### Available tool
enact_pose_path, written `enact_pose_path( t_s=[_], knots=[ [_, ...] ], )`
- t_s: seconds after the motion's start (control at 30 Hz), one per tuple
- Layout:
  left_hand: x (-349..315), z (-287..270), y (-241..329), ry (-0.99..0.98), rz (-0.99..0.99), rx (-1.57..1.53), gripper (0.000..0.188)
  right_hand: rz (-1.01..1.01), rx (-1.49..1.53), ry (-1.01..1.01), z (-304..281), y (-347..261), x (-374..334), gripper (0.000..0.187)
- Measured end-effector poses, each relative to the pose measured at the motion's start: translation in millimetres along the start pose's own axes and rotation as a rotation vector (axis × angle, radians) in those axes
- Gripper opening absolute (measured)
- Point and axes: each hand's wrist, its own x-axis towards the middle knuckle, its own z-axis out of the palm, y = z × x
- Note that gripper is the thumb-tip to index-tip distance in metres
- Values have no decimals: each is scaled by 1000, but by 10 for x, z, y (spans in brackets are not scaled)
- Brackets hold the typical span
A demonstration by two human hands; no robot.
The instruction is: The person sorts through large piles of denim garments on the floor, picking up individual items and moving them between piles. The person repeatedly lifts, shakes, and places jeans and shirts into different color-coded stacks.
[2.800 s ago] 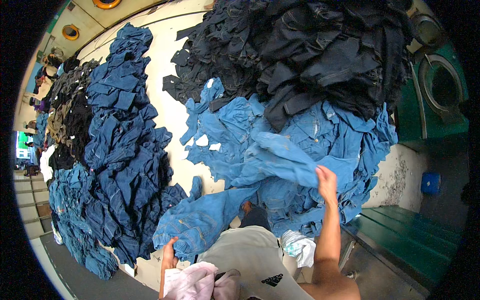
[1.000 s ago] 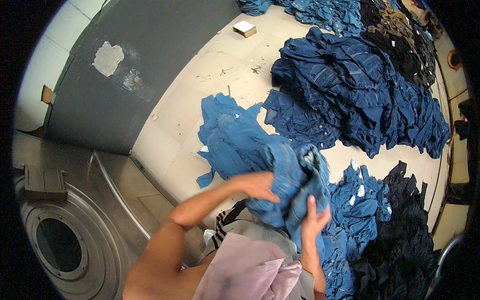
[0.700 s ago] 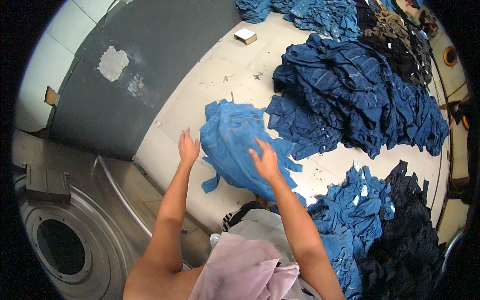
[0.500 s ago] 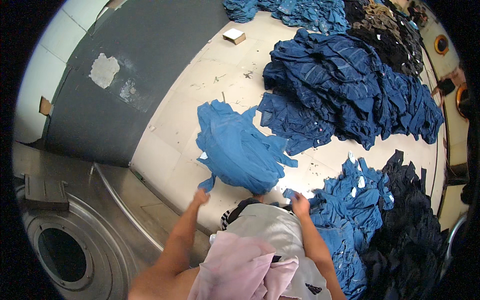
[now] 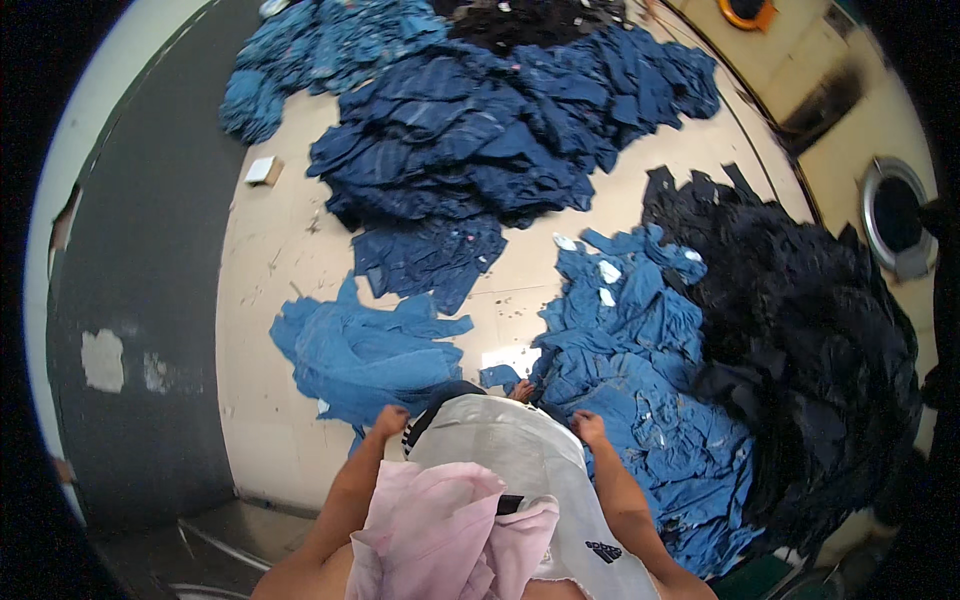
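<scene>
My left hand (image 5: 391, 420) hangs by my left side with the fingers curled in; I see no cloth in it. Just ahead of it a light blue denim garment (image 5: 370, 345) lies spread and crumpled on the floor. On my right side my right hand (image 5: 589, 428) is also loosely closed, seemingly with nothing in it. It appears over the near left edge of a blue denim heap (image 5: 640, 400). A small blue cloth piece (image 5: 497, 377) lies by my bare foot (image 5: 522, 390). Pink cloth (image 5: 430, 520) and a white covering (image 5: 500, 440) drape my front.
A large dark blue denim pile (image 5: 480, 130) lies ahead, with lighter blue clothes (image 5: 320, 45) at far left. Black garments (image 5: 810, 340) are heaped at right. A small white box (image 5: 263, 171) sits near the grey wall (image 5: 140, 250). A round machine door (image 5: 893, 215) is at right.
My view has turned rightward, so the floor garments appear further left and the steel machine at left is mostly out of view. Both hands are now closer to my body.
</scene>
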Motion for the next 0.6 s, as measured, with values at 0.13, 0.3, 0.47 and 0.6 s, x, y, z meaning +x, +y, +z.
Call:
enact_pose_path(
  t_s=[0.13, 0.3, 0.47, 0.6],
  knots=[
    [735, -595, 850, 112, -51, -281, 23, -155, -193, 30, 318, -324, -215, 35],
    [1213, -702, 1708, 32, 32, -181, 22, 31, 473, 114, 59, 44, -451, 23],
    [1498, -514, 2365, -154, 95, 150, 24, 343, 510, 449, -267, 1238, -763, 17],
    [1775, -451, 2719, -134, 178, 240, 27, 563, 686, 400, -279, 1816, -1028, 21]
  ],
)
